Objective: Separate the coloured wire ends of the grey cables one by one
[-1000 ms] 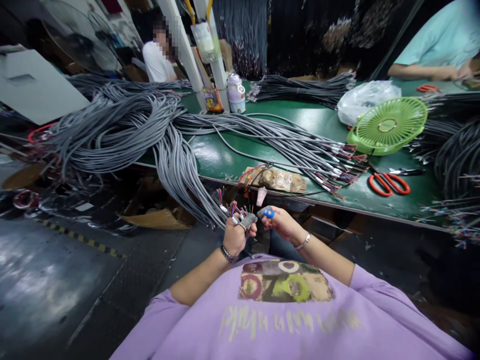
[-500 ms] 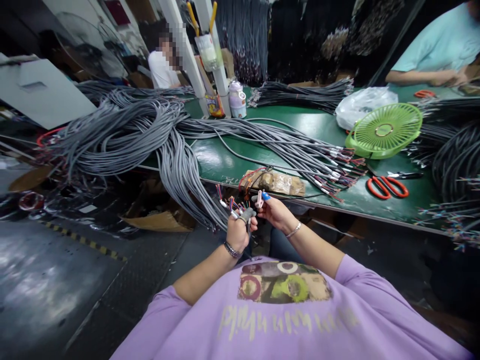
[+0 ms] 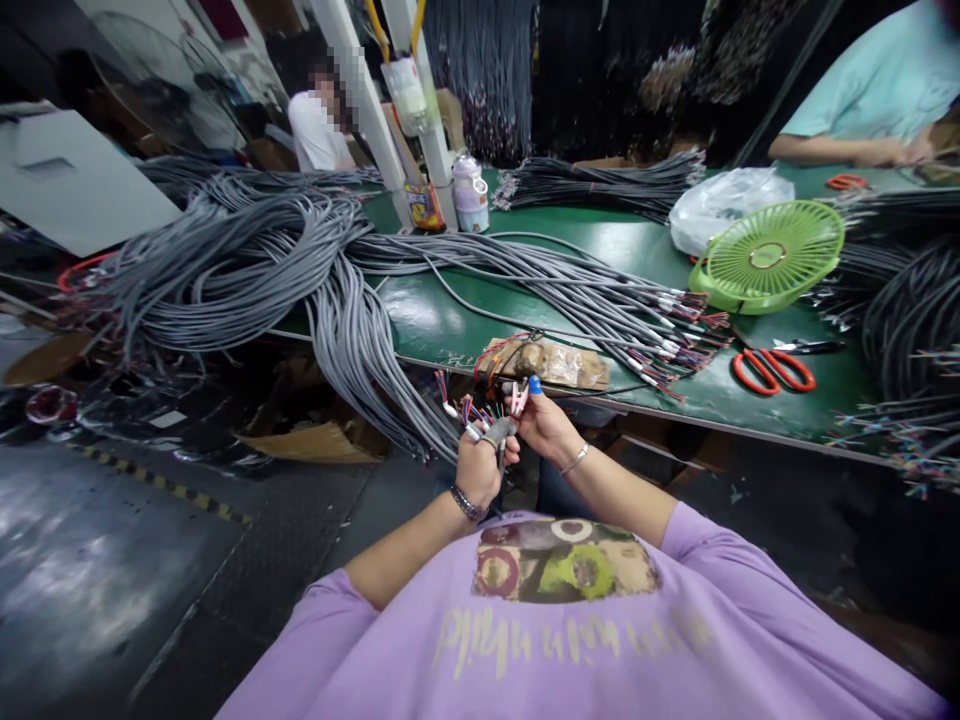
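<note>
My left hand [image 3: 478,468] is closed around the stripped end of a grey cable, with grey covering on its thumb. Coloured wires [image 3: 471,410] fan out above that hand. My right hand [image 3: 546,432], a blue cover on one fingertip, pinches a small pink clip [image 3: 519,400] that resembles a clothes peg. Both hands nearly touch, in front of the table edge. Grey cables [image 3: 356,320] droop over the edge down to my left hand. Just beyond the hands, a tape-wrapped block [image 3: 559,364] with red and black wires lies on the table.
On the green table [image 3: 435,310] are more grey cables [image 3: 570,290], red-handled scissors [image 3: 772,370], a green fan [image 3: 772,255], a plastic bag [image 3: 724,205] and a lilac bottle [image 3: 471,195]. Black cables [image 3: 911,310] lie right. Two people sit across. A cardboard box [image 3: 315,430] stands below.
The pink clip has turned in my right hand and now shows two spread arms. My right hand has come slightly closer to my left, which keeps its grip.
</note>
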`<state>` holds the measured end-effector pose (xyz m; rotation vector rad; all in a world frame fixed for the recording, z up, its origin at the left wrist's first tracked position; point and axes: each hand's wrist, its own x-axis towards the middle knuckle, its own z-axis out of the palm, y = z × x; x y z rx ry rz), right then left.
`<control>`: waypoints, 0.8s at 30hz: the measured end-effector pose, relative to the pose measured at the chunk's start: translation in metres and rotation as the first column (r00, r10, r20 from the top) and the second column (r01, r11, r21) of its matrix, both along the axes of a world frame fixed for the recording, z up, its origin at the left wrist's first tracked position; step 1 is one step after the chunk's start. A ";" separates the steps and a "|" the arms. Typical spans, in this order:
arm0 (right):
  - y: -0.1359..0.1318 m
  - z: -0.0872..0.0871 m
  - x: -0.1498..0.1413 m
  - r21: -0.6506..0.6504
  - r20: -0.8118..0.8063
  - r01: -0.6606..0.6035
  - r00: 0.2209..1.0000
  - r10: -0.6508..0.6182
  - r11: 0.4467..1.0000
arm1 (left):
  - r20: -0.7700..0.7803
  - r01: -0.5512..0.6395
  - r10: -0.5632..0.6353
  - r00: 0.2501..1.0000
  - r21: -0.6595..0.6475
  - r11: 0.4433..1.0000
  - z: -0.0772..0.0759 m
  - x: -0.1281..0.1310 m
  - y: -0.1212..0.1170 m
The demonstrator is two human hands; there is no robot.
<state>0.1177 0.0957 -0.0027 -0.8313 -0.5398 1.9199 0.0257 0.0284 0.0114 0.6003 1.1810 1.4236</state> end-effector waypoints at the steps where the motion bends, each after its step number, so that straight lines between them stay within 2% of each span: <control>1: 0.000 0.000 -0.002 -0.013 -0.008 0.021 1.000 -0.022 1.000 | -0.005 0.003 -0.003 1.000 0.002 1.000 0.000 0.001 0.000; 5: -0.001 0.003 -0.006 -0.028 -0.026 0.071 0.997 -0.072 0.997 | -0.025 0.017 -0.017 1.000 -0.001 1.000 0.000 0.002 -0.002; 11: -0.005 0.004 -0.007 -0.053 -0.087 0.051 0.995 -0.055 0.997 | -0.026 0.025 -0.026 0.999 -0.012 1.000 -0.001 0.002 -0.003; 16: -0.011 -0.006 -0.002 -0.065 -0.236 0.012 0.971 -0.027 0.998 | -0.006 0.027 -0.027 1.000 -0.005 1.000 -0.001 -0.002 -0.005; 24: -0.021 -0.025 0.027 -0.128 -0.223 0.003 0.974 -0.032 0.992 | 0.008 0.049 -0.049 0.999 0.036 0.998 -0.005 -0.014 -0.021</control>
